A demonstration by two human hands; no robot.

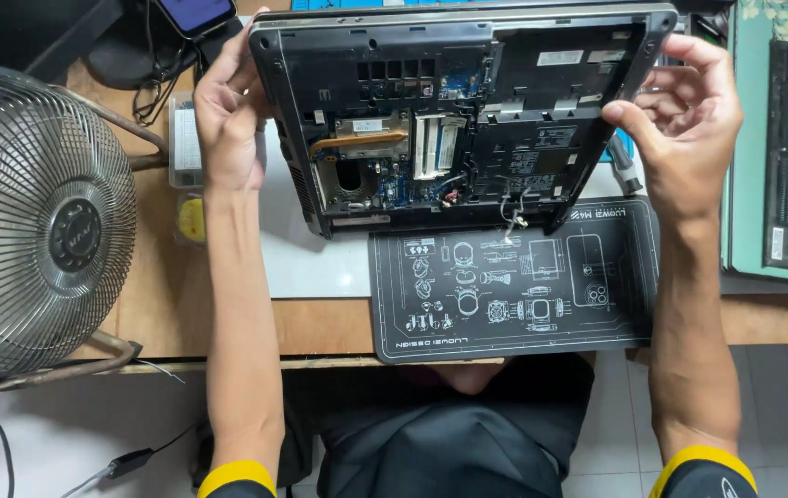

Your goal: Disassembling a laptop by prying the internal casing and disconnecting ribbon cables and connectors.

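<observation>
The dark work mat (514, 286) lies nearest. Above it, the opened laptop (459, 111) is tilted up between both hands: the left hand (228, 115) grips its left edge, the right hand (685, 120) pinches its right edge.

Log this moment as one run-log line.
left hand: grips laptop's left edge | right hand: grips its right edge | laptop: underside open, tilted up above dark work mat | fan: at left

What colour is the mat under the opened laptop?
The mat is dark grey with white line drawings, seen best in the head view.
</observation>
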